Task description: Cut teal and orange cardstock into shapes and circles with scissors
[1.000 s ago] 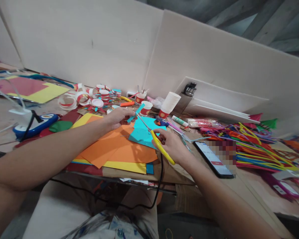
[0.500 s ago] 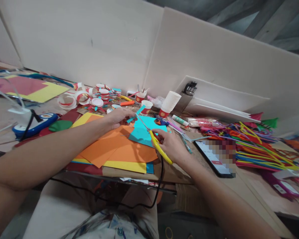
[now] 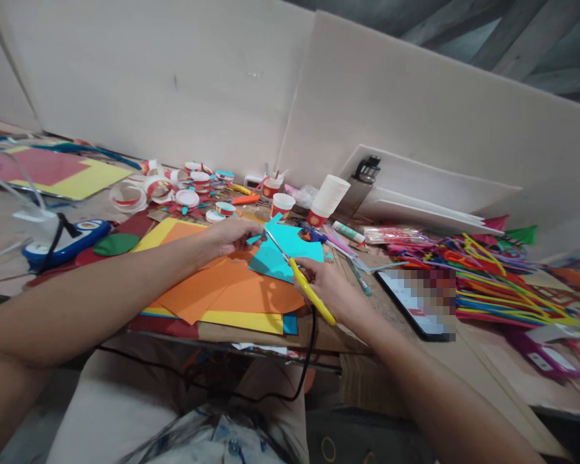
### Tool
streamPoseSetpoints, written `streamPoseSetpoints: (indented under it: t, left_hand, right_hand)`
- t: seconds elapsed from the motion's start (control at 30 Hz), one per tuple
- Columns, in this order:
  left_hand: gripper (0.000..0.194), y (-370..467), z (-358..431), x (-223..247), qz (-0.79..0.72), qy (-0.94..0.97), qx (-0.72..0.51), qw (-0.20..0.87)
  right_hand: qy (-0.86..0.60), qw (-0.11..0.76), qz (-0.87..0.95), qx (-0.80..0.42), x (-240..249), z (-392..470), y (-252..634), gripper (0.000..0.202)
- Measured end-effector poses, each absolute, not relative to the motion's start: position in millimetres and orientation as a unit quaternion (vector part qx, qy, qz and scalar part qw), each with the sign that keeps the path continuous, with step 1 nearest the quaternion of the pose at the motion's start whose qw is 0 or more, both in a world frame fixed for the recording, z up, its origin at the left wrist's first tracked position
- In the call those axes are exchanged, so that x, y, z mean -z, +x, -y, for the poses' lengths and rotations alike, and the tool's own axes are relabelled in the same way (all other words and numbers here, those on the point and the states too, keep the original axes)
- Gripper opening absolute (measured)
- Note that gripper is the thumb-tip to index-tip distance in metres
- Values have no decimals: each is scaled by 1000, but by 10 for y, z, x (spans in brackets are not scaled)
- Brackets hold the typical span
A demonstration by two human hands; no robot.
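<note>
Wall: white boards (image 3: 125, 77) stand behind a crowded table (image 3: 99, 206); clock places are read from the turquoise sheet, twelve toward the boards.
Turquoise sheet (image 3: 285, 251): lies at the middle of the work, partly over orange paper (image 3: 188, 298), which spreads toward eight o'clock.
Left hand (image 3: 234, 233): at ten o'clock, fingers closed in a pinch on a blue strip (image 3: 273, 220); whether the strip is in one piece I cannot tell.
Right hand (image 3: 323, 281): at four o'clock, curled round the yellow handles of the scissors.
Scissors (image 3: 313, 299): blades slant over the sheet toward eleven o'clock, tips at the strip; how wide they part is too small to tell.
Cups: one paper cup (image 3: 283, 205) upright at twelve, a leaning cup stack (image 3: 329, 196) at one.
Glue stick (image 3: 348, 232): lying at two.
Pipe cleaners (image 3: 502, 290): a colourful heap at three.
Phone (image 3: 408, 303): flat at four, beyond the right hand.
</note>
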State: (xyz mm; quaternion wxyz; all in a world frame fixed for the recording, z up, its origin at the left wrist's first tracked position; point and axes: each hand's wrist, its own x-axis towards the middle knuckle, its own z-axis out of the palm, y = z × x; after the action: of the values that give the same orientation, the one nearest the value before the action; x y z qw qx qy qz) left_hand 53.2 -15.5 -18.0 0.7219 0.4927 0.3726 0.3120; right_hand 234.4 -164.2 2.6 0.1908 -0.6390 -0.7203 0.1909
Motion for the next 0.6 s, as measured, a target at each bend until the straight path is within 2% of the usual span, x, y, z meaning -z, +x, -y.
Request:
streamPoseSetpoints:
  t: [0.17,0.6]
  left_hand:
    - [8,556,138,218,-425,408,-269,762]
    - [11,548,148,216,-461,350,-175,796]
  right_hand:
    - [-651,178,706,-214,-30,1693,2358,27]
    - [-653,190,698,-225,-85,1780,2320,20]
